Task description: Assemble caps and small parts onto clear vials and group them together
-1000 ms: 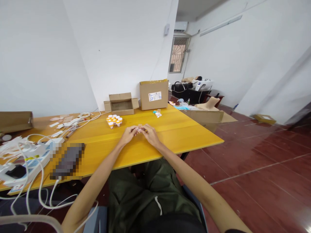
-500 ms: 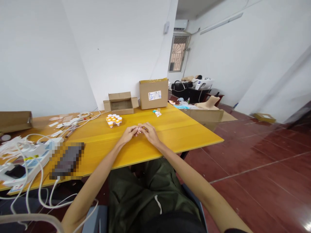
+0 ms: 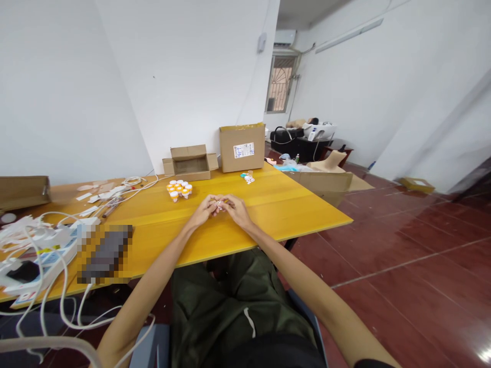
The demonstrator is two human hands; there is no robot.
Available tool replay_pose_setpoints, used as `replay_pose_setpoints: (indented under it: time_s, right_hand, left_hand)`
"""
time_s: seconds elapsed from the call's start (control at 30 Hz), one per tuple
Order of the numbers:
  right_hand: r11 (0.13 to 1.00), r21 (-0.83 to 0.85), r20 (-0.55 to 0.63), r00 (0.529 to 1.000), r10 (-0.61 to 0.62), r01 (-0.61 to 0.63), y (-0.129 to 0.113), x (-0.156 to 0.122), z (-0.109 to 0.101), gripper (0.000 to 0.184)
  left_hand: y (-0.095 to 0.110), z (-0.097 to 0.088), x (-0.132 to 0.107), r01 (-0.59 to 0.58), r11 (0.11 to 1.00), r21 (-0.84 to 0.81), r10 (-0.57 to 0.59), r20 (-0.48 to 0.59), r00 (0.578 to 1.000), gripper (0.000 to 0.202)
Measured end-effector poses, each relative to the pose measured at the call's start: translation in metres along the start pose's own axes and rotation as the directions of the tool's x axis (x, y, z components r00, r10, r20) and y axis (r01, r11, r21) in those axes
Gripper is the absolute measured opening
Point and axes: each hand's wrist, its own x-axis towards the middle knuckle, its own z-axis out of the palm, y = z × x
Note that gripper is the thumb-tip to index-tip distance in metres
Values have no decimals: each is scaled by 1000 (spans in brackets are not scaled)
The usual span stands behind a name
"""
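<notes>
Yellow wood-look counter (image 3: 291, 214) spreads across the middle of the frame, and near its centre we hold a small pinkish-white piece (image 3: 220, 205), too tiny to identify. It sits between the fingertips of our left hand (image 3: 203, 210) and right hand (image 3: 238, 212); each grip is pinched nearly closed around it.

Left of centre, just beyond our hands, stands a tight cluster of orange-and-white pots (image 3: 179, 189), capped as far as we can tell. Behind it is an open cardboard box (image 3: 192, 176); right of that, a taped carton (image 3: 230, 156), with loose white and teal bits (image 3: 249, 179) lying in front.

We judge the handling unfinished, since the piece is between our fingers, not set down. Whether the pots or the loose bits are done or left, we cannot tell.
</notes>
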Motion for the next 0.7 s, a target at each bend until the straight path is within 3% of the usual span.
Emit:
replay_pose_setpoints:
  time_s: [0.27,0.7]
  right_hand:
    - [998,59,50,998,-24,21,-3,1,1,24]
    - [999,51,-3,1000,-9,9,-1,2,2,25]
  left_hand:
    - [2,1,-1,-1,1000,-15,1,15,1000,40]
    - [4,2,-2,33,999,-38,-33,19,999,34]
